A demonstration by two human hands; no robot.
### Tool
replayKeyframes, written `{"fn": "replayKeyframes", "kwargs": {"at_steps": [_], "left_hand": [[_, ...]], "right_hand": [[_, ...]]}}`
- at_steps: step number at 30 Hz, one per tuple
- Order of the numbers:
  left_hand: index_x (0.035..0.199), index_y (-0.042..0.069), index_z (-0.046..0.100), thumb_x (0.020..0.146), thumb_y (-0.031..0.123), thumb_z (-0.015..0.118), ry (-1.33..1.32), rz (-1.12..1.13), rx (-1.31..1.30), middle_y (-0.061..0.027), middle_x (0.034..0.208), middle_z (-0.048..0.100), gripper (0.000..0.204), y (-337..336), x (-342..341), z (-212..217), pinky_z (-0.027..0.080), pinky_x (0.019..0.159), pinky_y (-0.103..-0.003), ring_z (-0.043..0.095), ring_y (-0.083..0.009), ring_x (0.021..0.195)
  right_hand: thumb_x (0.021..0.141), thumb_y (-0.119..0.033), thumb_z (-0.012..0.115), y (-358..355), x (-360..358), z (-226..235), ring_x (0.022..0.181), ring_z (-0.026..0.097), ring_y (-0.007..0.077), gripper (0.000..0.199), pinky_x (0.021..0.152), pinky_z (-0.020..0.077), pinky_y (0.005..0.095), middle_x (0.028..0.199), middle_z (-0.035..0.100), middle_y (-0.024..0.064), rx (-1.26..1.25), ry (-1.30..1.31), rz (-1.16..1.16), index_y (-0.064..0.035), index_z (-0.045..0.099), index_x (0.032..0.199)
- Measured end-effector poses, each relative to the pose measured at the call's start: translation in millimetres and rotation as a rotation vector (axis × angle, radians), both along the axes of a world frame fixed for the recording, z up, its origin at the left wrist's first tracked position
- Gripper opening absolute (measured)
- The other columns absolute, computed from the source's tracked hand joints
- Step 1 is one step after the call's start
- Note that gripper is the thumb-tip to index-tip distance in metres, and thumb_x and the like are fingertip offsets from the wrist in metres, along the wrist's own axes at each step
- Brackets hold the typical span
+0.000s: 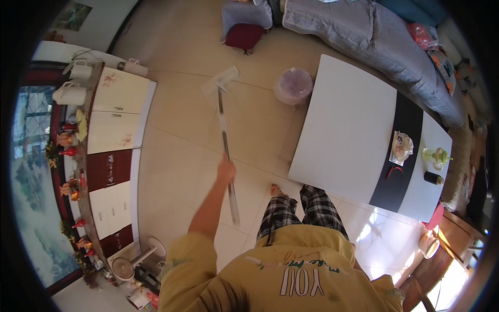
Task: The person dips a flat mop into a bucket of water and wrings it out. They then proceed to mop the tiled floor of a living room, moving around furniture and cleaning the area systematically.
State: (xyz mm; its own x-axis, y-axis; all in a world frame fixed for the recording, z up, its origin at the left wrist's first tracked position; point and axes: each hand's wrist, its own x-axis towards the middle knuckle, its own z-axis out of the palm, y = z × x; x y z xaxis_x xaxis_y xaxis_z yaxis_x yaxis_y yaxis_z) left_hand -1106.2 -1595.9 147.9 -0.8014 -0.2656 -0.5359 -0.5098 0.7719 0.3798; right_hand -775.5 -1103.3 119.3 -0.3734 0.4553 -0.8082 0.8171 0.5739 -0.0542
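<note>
Beige floor (176, 151): open tiles between cabinets (114, 130) and white counter (353, 135).
Left hand (226, 170): closed around mop handle (227, 156).
Mop head (221, 83): flat on floor, near pink bin (293, 86).
Right hand: unseen.

The mop (225, 136) stretched toward twelve o'clock from the left hand (226, 170), its head on the floor (176, 156). The bin (293, 86) stood at one o'clock, beside the table (343, 135); the cabinet (112, 151) lay at nine o'clock.

A home living room: sofa (374, 36), coffee table (348, 135), tiled floor (176, 151).
</note>
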Motion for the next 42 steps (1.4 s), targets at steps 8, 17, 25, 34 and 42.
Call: {"fn": "replayKeyframes", "kwargs": {"at_steps": [8,17,25,34,42], "left_hand": [[0.126,0.007,0.005,0.078,0.008,0.035,-0.105,-0.050,-0.092,-0.0208,0.076,0.053,0.057,8,6,-15,0.044,0.053,-0.037,0.055,-0.0297,0.065],[0.126,0.018,0.003,0.082,0.023,0.034,-0.533,0.153,-0.050,-0.0181,0.062,0.053,0.054,82,395,152,0.040,0.047,-0.042,0.052,-0.0328,0.053],[0.126,0.017,0.007,0.081,0.022,0.035,-0.496,0.365,0.052,-0.0168,0.058,0.053,0.053,121,424,171,0.040,0.044,-0.041,0.051,-0.0318,0.050],[0.124,0.013,0.017,0.080,0.021,0.038,-0.323,0.371,0.045,-0.0171,0.059,0.052,0.049,28,203,77,0.040,0.043,-0.038,0.051,-0.0289,0.046],[0.067,-0.002,0.040,0.072,0.004,0.038,0.116,0.324,0.182,-0.0121,0.040,0.042,0.008,-95,-193,-78,0.033,0.025,-0.034,0.044,-0.0223,0.029]], "right_hand": [[0.064,-0.031,0.054,21,-32,12,0.072,0.056,0.0300,0.027,0.065,0.0435,0.0359,0.076,0.057,0.0169,0.001,-0.040,0.169,-0.0067,0.062,0.074],[0.065,-0.028,0.054,24,-117,-16,0.073,0.056,0.0289,0.024,0.066,0.0439,0.0350,0.076,0.058,0.0154,-0.054,-0.033,0.392,-0.0079,0.063,0.075],[0.064,-0.022,0.053,45,-117,-15,0.072,0.056,0.0293,0.020,0.066,0.0435,0.0360,0.076,0.057,0.0171,-0.074,-0.010,0.394,-0.0069,0.063,0.073],[0.062,-0.030,0.057,59,20,-47,0.070,0.056,0.0277,0.028,0.061,0.0431,0.0334,0.073,0.058,0.0164,-0.020,-0.058,-0.197,-0.0040,0.062,0.074],[0.063,-0.029,0.057,36,32,-16,0.070,0.056,0.0275,0.028,0.062,0.0432,0.0332,0.073,0.058,0.0160,0.002,-0.141,-0.126,-0.0042,0.062,0.074]]}}
